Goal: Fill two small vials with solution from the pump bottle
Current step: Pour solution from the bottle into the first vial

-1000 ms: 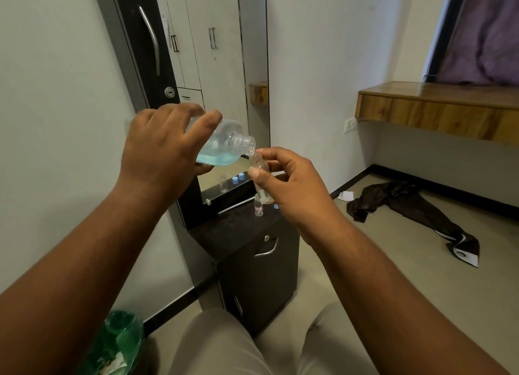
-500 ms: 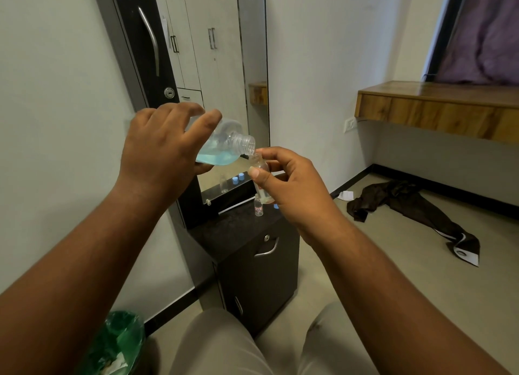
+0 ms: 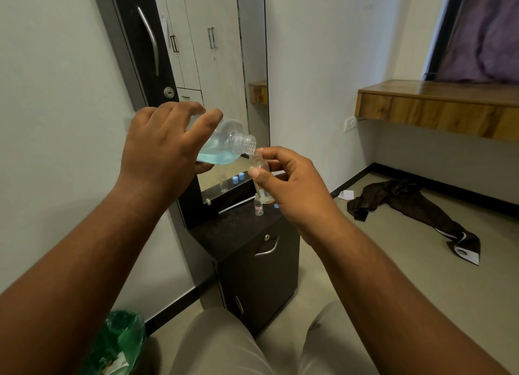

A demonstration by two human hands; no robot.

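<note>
— Where to look first?
— At the mouth of the pump bottle (image 3: 224, 147), pump head off, tipped over in the left hand (image 3: 163, 150). Long axis nearly level, neck pointing right and a little down, open rim touching or just above the mouth of the vial (image 3: 259, 167).
— And the vial?
— Pinched upright in the right hand (image 3: 292, 189), thumb on the near side, fingers curled round the far side. Long axis close to vertical, mouth up, right under the bottle's lip.
— Left hand's grip?
— Wrapped over the top of the bottle's body, fingers and thumb closed round it. Blue solution pooled along the lower side, short of the neck (no visible stream at the rim, though too fine to rule out).
— So the coming move turns on what?
— Probably a touch more tilt from the left wrist, keeping the rim over that narrow mouth. Very little margin: any drift right or far and the liquid likely misses.
— Second vial?
— Standing on the dark worktop (image 3: 224, 228) below the hands, another vial (image 3: 258, 206) upright with a label, just left of the right palm. Blue caps (image 3: 276, 205) beside it, mostly hidden by the hand.
— Room to move?
— Plenty above the worktop. Mirror (image 3: 224, 51) and wall on the far side, bin with a green liner (image 3: 120, 343) down at near left, dark cloth (image 3: 407, 203) on the floor well off to the right.
</note>
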